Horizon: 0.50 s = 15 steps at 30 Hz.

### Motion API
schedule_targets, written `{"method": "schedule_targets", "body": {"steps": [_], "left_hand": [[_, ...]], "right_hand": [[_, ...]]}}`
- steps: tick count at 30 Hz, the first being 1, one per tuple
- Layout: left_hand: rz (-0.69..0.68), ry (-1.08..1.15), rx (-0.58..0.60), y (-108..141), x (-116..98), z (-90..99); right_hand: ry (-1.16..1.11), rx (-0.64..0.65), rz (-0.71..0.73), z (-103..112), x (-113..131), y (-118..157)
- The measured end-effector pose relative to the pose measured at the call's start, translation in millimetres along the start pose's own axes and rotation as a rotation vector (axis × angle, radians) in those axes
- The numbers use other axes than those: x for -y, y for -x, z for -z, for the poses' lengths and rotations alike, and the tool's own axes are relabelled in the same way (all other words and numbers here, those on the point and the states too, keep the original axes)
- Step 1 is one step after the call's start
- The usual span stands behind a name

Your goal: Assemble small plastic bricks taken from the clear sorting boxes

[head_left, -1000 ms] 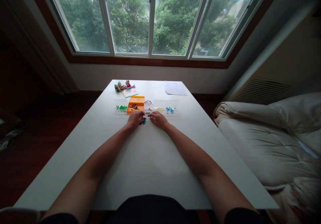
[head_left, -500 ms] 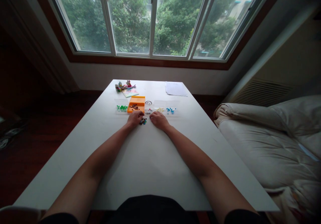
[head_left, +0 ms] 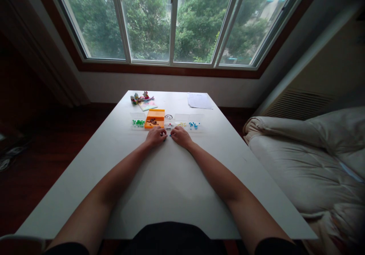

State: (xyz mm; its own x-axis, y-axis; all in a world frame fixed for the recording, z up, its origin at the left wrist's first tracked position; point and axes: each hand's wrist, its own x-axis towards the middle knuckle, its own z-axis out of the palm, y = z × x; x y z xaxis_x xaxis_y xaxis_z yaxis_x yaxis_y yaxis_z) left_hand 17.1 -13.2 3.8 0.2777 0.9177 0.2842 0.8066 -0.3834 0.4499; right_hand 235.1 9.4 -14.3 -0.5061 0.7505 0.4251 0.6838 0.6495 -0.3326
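My left hand [head_left: 155, 135] lies over a small pile of mixed beads, mostly hidden beneath its curled fingers. Facing it, my right hand [head_left: 180, 135] has its fingers bent together, with a small blue piece [head_left: 170, 135] at the fingertips. Just beyond the left hand, an orange box [head_left: 154, 113] stands open with brown pieces [head_left: 153, 121] inside. Clear trays hold green beads [head_left: 138, 122] on the left, and pale yellow beads [head_left: 183, 124] and blue beads [head_left: 194, 125] on the right. A round clear container [head_left: 169, 121] sits between them with a few small pieces.
Small toy figures [head_left: 136, 98] and a colourful card [head_left: 148, 105] lie at the white table's [head_left: 171, 186] far left. White papers [head_left: 200, 100] rest at its far right. A padded sofa [head_left: 302, 163] stands to the right, and a window is beyond the table.
My left hand has shifted slightly right and now covers most of the bead pile. A blue piece now shows at my right fingertips, and that hand has barely moved.
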Motion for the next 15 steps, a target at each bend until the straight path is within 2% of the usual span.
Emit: {"method": "schedule_targets", "body": {"steps": [8, 15], "left_hand": [[-0.007, 0.014, 0.005, -2.3, 2.1, -1.3], [0.002, 0.000, 0.009, -0.5, -2.6, 0.6]], "right_hand": [[-0.068, -0.076, -0.090, 4.5, 0.7, 0.2], [-0.114, -0.122, -0.066, 9.0, 2.5, 0.4]]}}
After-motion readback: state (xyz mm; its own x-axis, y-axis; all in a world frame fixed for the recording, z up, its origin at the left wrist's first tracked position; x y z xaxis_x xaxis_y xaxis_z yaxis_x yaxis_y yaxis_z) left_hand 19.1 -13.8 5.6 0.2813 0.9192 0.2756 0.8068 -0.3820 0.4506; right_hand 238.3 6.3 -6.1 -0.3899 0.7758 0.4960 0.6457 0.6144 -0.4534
